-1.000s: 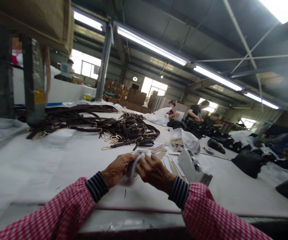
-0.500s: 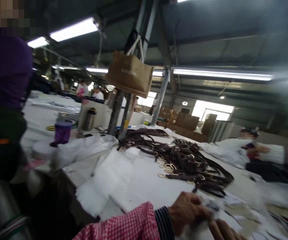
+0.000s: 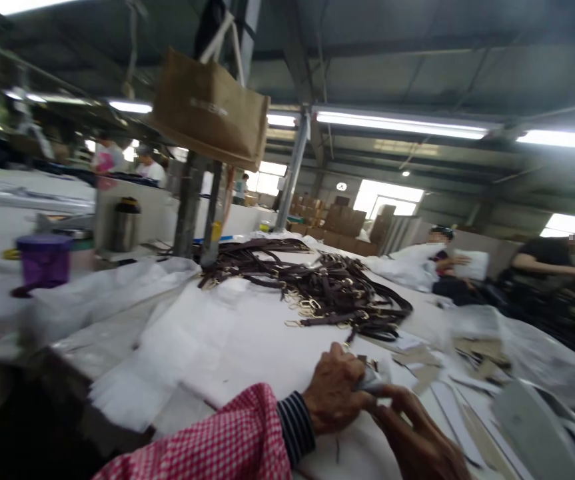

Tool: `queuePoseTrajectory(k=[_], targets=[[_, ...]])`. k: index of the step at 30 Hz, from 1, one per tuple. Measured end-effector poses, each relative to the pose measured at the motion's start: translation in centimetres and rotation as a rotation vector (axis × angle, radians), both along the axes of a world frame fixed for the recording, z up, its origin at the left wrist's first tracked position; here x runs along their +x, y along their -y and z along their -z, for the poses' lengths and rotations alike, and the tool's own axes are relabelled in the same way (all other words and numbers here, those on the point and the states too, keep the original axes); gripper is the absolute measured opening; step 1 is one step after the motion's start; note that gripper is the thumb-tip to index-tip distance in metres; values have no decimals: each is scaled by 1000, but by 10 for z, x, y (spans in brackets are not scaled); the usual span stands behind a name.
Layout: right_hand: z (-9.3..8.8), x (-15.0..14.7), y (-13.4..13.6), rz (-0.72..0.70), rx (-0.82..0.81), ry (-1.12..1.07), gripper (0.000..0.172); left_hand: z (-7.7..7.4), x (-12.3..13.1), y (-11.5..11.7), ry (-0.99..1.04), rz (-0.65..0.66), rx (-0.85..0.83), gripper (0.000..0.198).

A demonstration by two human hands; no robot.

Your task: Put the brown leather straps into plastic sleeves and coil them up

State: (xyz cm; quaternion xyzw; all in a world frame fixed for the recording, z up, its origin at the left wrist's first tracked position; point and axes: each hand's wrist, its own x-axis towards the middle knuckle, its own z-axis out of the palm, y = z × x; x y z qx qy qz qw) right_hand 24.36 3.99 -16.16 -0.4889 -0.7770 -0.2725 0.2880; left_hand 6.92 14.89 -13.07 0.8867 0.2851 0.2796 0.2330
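My left hand (image 3: 334, 390), in a striped cuff and a red checked sleeve (image 3: 227, 440), is closed on a small piece wrapped in pale material (image 3: 373, 385). From the right, my right hand (image 3: 417, 430) pinches the same wrapped piece, its fingertips close to my left thumb. A bit of metal shows at the top of the piece, near a dark strap end. Just beyond my hands lies a pile of dark brown straps (image 3: 337, 287) with gold-coloured buckles, on the white table (image 3: 247, 333).
White foam sheets (image 3: 167, 353) lie at the left. A metal post (image 3: 192, 207) holds a tan bag (image 3: 212, 107). Farther left stand a purple container (image 3: 44, 260) and a thermos (image 3: 126, 225). Flat strips (image 3: 454, 420) and plastic bags (image 3: 542, 360) are at the right. People work beyond.
The view has swung right, so the person in purple at the left is out of sight and another at the right shows. Both hands stay together on the wrapped piece, with more of my right hand visible.
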Motion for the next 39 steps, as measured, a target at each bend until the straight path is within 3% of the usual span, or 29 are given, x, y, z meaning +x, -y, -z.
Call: queuePoseTrajectory(k=[4,7,15,18,23,27,30,35,39], targets=[[-9,-25,12,-17,-198,-326,21,11,2,3,-57,198,71,13],[-9,-33,14,-29,-252,-387,17,15,2,4,-51,253,89,8],[-7,-27,17,8,-299,-262,15,10,-6,2,-28,262,14,7],[-14,-27,16,39,-348,-286,16,8,-7,1,54,238,-100,10],[-38,-22,2,74,-543,-549,13,8,-5,-1,220,170,-266,28],[-48,-11,-20,83,-735,-791,11,11,-3,-5,238,150,-255,17],[-51,-4,-35,70,-862,-872,10,11,-1,-7,272,125,-250,16],[-56,1,-49,7,-1044,-938,22,6,2,-4,326,169,-240,13],[-56,6,-55,-55,-1154,-943,17,3,0,-6,361,205,-275,15]])
